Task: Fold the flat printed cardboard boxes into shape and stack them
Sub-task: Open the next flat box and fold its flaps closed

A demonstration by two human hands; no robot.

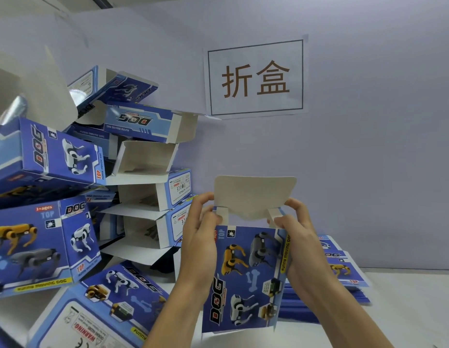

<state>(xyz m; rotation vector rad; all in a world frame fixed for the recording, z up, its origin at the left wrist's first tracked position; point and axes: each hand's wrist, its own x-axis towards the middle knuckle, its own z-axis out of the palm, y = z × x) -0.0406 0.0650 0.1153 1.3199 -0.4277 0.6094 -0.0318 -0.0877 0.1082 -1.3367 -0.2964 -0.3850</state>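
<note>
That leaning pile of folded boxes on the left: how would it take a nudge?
Probably badly. The folded boxes sit at mixed angles with open flaps jutting out, so the pile looks apt to slide or topple. They show hollow white insides, so each is likely light and easily shifted. Thin cardboard walls would probably dent under pressure.

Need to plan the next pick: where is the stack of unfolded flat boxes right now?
In the head view the flat box stack lies on the white table at lower right, against the wall, just behind the right hand.
</note>
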